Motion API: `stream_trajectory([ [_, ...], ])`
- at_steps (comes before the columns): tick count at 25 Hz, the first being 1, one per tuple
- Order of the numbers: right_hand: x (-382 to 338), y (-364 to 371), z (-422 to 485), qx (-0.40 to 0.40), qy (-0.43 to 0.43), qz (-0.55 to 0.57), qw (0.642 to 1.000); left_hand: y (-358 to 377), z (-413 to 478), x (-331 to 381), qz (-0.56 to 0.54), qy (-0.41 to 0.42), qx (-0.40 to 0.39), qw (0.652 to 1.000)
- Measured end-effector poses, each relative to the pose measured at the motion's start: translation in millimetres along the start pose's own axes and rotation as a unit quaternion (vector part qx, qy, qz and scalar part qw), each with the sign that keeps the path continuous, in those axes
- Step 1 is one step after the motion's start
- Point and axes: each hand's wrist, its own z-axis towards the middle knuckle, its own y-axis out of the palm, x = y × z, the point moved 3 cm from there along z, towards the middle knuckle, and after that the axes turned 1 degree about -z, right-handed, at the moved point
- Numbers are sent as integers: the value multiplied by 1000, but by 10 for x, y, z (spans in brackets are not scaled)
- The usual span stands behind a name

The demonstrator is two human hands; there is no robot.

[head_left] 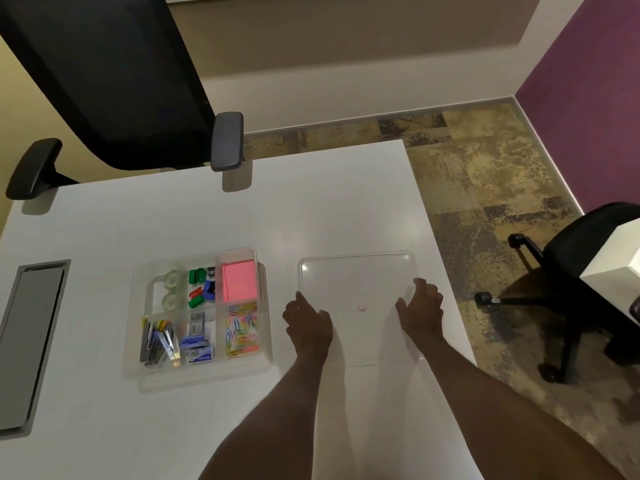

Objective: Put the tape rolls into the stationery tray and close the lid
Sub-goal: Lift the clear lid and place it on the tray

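The clear stationery tray (265, 355) sits open on the white desk, left of centre. Two clear tape rolls (170, 278) (169, 301) lie in its upper-left compartment. The clear flat lid (356, 271) lies on the desk to the tray's right, with a small round pink knob (362, 307) near its middle. My left hand (308, 323) rests on the lid's left edge, fingers curled over it. My right hand (422, 306) grips the lid's right edge. The lid's near edge is partly hidden by my forearms.
Other tray compartments hold coloured clips (201, 287), a pink note pad (239, 282), paper clips (242, 327) and staple boxes (197, 341). A grey cable hatch (31, 341) is set into the desk at left. A black office chair (121, 81) stands behind the desk, another chair (581, 265) at right.
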Motion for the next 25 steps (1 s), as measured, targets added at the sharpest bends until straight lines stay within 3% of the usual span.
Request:
stream_trajectory([
  [5,-59,-154,-134,70,-10,48,996,-183,-80,36,-52,-12,83,995],
  [11,-377,-464,-353,170,-39,108,979,-702,-151,21,-65,76,179,979],
  [14,-619,-568,-478,196,-41,165,966,-1065,-197,10,-138,107,229,958],
  [19,-1075,-470,-782,165,-8,249,954,-1749,-224,-324,-295,70,228,925],
  [22,-1380,-324,-1025,134,20,329,935,-2197,-300,-658,-324,81,249,909],
  [25,-1721,-220,-1311,103,-15,374,922,-2675,-282,-997,-337,88,252,903],
])
